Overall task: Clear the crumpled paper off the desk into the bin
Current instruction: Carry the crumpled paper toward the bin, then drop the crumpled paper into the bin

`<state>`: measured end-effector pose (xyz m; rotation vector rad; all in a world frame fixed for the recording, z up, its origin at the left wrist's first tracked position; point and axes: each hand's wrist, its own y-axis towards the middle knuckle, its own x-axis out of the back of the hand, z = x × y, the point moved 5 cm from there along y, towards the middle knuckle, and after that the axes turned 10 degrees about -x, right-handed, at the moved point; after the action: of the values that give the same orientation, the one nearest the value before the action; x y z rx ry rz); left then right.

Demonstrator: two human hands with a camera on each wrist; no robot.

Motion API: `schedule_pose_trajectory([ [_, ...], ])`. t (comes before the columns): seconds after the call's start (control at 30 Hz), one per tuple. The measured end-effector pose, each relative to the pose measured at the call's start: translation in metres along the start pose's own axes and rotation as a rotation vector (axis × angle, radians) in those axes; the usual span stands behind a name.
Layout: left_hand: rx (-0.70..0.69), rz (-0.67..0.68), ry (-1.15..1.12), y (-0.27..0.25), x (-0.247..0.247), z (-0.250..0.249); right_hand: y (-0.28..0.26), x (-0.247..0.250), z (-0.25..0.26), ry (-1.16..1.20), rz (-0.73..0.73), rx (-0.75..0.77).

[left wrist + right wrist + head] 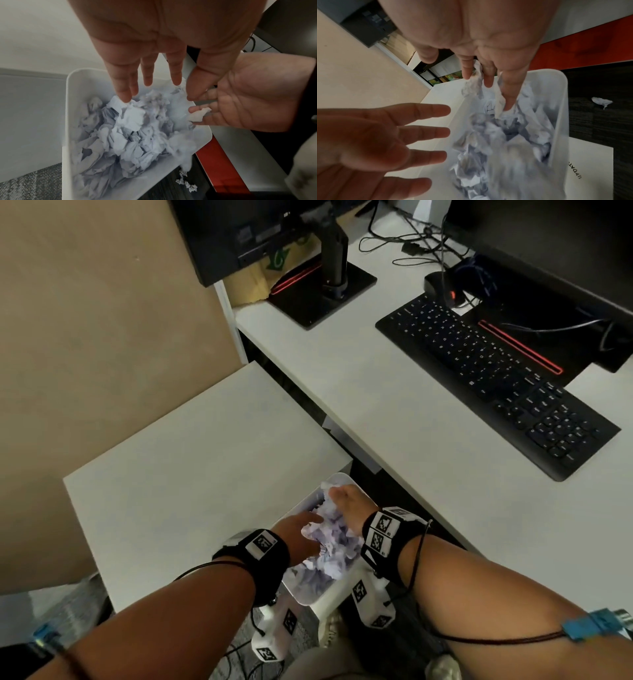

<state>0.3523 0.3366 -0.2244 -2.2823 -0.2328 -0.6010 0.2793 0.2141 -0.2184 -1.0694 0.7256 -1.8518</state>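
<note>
A white bin (329,594) stands on the floor between a low cabinet and the desk, heaped with crumpled paper (329,556). Both hands are above it. My left hand (301,530) is open with straight, spread fingers (149,81) pointing down at the paper pile (130,135). My right hand (346,505) also has straight fingers (488,81) pointing into the bin (563,108). A loose paper scrap (199,115) lies against its fingertips, and blurred paper (513,155) is dropping below it.
The low white cabinet top (205,460) is left of the bin. The white desk (394,412) on the right carries a black keyboard (496,381) and monitor stands. Small paper scraps (187,185) lie on the dark carpet beside the bin.
</note>
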Motion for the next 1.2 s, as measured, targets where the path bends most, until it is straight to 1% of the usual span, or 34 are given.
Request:
schedule_pose_trajectory([
  [0.17, 0.012, -0.007, 0.052, 0.003, 0.002, 0.009, -0.015, 0.005, 0.006, -0.038, 0.037, 0.034],
  [0.27, 0.004, -0.018, 0.094, 0.004, 0.004, 0.010, -0.017, 0.008, 0.006, -0.015, 0.072, 0.011],
  [0.33, 0.009, -0.031, 0.110, 0.004, 0.006, 0.010, -0.015, 0.008, 0.005, -0.104, 0.087, 0.001],
  [0.5, 0.022, -0.039, 0.101, 0.005, 0.008, 0.012, -0.009, 0.011, -0.005, -0.341, 0.035, -0.035],
  [0.6, 0.013, -0.030, 0.122, 0.005, 0.011, 0.007, -0.017, 0.018, -0.007, -0.324, 0.013, -0.056],
  [0.7, -0.026, -0.036, 0.140, 0.004, 0.015, -0.007, -0.030, 0.027, -0.002, -0.315, 0.020, 0.001],
  [0.8, -0.116, -0.117, 0.147, 0.001, 0.024, -0.033, -0.045, 0.041, 0.001, -0.329, -0.051, 0.076],
  [0.93, -0.310, -0.214, 0.173, -0.003, 0.040, -0.085, -0.077, 0.065, 0.003, -0.500, -0.107, 0.187],
  [1.0, -0.410, -0.243, 0.210, -0.003, 0.046, -0.115, -0.091, 0.081, -0.001, -0.490, -0.160, 0.237],
  [1.1, -0.528, -0.229, 0.271, -0.002, 0.040, -0.170, -0.115, 0.118, -0.018, -0.388, -0.253, 0.250],
  [1.2, -0.600, -0.180, 0.323, 0.000, 0.018, -0.224, -0.137, 0.159, -0.044, -0.307, -0.332, 0.228],
])
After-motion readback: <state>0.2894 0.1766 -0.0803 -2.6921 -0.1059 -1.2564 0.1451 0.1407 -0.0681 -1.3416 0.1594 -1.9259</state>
